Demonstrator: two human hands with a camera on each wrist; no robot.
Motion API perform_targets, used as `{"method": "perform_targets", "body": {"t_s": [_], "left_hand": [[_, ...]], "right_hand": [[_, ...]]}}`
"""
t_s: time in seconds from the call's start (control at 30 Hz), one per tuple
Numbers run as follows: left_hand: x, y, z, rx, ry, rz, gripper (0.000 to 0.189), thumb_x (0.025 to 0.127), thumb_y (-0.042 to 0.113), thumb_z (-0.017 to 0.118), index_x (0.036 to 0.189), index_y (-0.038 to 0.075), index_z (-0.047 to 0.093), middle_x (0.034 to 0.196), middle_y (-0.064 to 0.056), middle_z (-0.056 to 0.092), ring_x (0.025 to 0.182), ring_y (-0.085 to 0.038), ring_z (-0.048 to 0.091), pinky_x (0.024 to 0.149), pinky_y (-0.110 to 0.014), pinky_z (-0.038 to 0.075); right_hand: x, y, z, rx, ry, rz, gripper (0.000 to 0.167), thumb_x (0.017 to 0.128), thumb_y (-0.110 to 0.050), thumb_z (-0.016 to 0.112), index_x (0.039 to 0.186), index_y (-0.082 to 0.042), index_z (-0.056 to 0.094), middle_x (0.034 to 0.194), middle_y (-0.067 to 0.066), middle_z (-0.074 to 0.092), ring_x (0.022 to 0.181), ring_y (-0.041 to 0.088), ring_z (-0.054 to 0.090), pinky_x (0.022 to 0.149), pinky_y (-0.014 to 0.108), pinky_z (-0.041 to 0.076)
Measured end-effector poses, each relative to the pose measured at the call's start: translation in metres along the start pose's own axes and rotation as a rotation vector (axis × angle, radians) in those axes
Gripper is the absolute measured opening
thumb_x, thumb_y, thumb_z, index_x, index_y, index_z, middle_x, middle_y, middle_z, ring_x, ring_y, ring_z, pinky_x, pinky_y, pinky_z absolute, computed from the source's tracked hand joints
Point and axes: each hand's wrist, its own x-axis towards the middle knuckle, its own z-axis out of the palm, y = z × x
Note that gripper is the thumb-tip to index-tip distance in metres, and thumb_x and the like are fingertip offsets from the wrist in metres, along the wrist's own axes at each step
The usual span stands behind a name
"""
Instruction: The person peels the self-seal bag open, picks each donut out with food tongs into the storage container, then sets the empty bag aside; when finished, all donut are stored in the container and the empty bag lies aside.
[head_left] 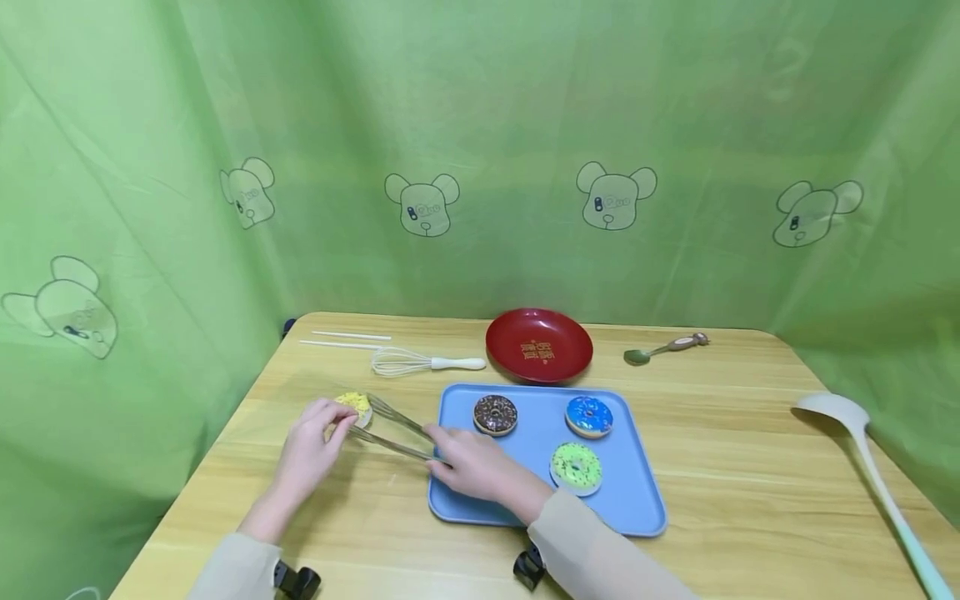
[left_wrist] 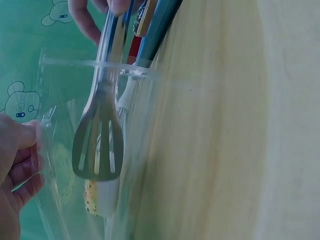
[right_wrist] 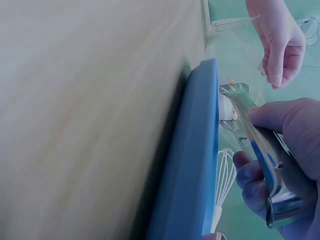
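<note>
My right hand grips metal tongs with slotted ends, their arms spread and pointing left past the tray's edge. A doughnut with yellow icing sits at the tips of the tongs. In the left wrist view, the slotted end hangs inside the mouth of a clear plastic bag, over the doughnut's pale side. The edge of that bag is pinched between the thumb and fingers of my left hand. The bag is barely visible in the head view.
A blue tray holds brown, blue and green doughnuts. Behind it are a red plate, a whisk and white chopsticks. A small spoon and a long ladle lie on the right.
</note>
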Motion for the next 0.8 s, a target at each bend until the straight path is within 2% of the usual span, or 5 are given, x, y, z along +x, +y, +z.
{"method": "perform_targets", "body": {"t_s": [0.17,0.33,0.5,0.7,0.8], "left_hand": [[0.002,0.001,0.000,0.000,0.003,0.003,0.012,0.076,-0.001,0.073,0.085,0.005,0.068,0.082,0.000,0.061,0.079,-0.012,0.057,0.073,-0.031,0.051],[0.003,0.001,0.001,0.001,0.003,0.008,0.012,0.075,-0.001,0.074,0.084,0.005,0.068,0.081,0.000,0.061,0.077,-0.013,0.056,0.072,-0.032,0.050],[0.003,0.002,0.001,0.007,0.003,0.009,0.011,0.076,-0.001,0.073,0.084,0.004,0.067,0.080,-0.001,0.060,0.077,-0.013,0.056,0.071,-0.032,0.051],[0.004,0.003,0.002,0.012,-0.005,-0.008,0.011,0.077,-0.001,0.073,0.085,0.004,0.067,0.082,-0.002,0.061,0.079,-0.014,0.056,0.072,-0.034,0.051],[0.004,0.002,0.002,0.017,-0.006,-0.020,0.011,0.077,0.000,0.073,0.085,0.005,0.067,0.082,-0.002,0.061,0.079,-0.014,0.057,0.072,-0.033,0.051]], "right_hand": [[-0.014,0.002,-0.006,0.041,0.017,0.006,0.048,0.092,-0.028,0.057,0.132,-0.003,0.045,0.113,0.012,0.062,0.098,0.021,0.061,0.080,0.033,0.053],[-0.031,0.006,-0.011,0.082,0.040,-0.010,0.048,0.091,-0.025,0.060,0.131,-0.003,0.046,0.107,0.010,0.064,0.080,0.012,0.060,0.073,0.029,0.054],[-0.047,0.011,-0.016,0.097,0.043,0.000,0.049,0.091,-0.026,0.060,0.132,-0.003,0.046,0.105,0.009,0.063,0.077,0.009,0.057,0.074,0.030,0.053],[-0.068,0.016,-0.022,0.140,0.043,0.039,0.050,0.092,-0.029,0.059,0.135,-0.007,0.045,0.079,-0.005,0.053,0.067,0.005,0.048,0.064,0.024,0.049],[-0.080,0.019,-0.026,0.142,0.061,0.061,0.049,0.091,-0.028,0.060,0.134,-0.008,0.047,0.076,-0.009,0.048,0.065,0.004,0.046,0.060,0.023,0.047]]}}
